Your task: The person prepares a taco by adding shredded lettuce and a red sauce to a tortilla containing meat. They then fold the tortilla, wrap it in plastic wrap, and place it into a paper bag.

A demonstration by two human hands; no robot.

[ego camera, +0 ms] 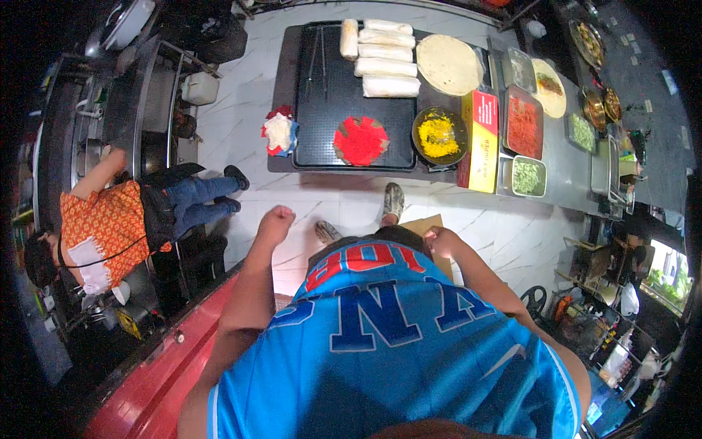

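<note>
My left hand (pixel 278 222) hangs over the tiled floor with its fingers curled and nothing visible in it. Beside my waist, my right hand (pixel 443 241) is loosely closed in front of a sheet of cardboard (pixel 422 224); nothing shows in its fingers. Ahead of me is a table with a black griddle plate (pixel 318 120). On it lie several wrapped rolls (pixel 389 67), a flat tortilla (pixel 449 65) and a round red cloth or pad (pixel 361 141). A dark pan (pixel 440 136) of yellow shredded food stands at the plate's right corner.
A wax paper box (pixel 479 141), a tray of red filling (pixel 524 122), a tray of chopped greens (pixel 528 175) and a filled tortilla (pixel 549 88) sit right. Bundled cloths (pixel 279 131) lie left. Another person (pixel 104 230) works at the left counter. A red chest (pixel 164 356) is beside me.
</note>
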